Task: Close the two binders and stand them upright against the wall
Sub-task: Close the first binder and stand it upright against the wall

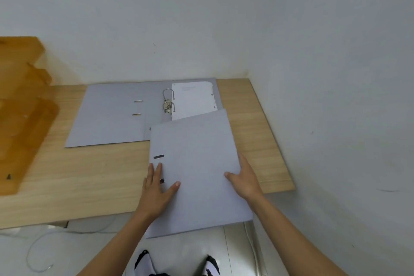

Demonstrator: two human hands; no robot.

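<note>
Both hands, left [156, 188] flat and right [244, 177] gripping the edge, hold the closed grey cardboard binder [197, 172] overhanging the pale wooden worktop [89, 177]; it could tip off.

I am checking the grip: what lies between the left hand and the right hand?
In the head view, only the closed binder's grey cover lies between the left hand and the right hand. Both hands touch it; nothing else sits there.

This looks like a small office corner, with a pale wood desk [89, 175] pushed against plain white walls [201, 18], two grey binders [197, 175] with paper [192, 98] on it, and an orange paper tray [20, 107] at the side.
</note>
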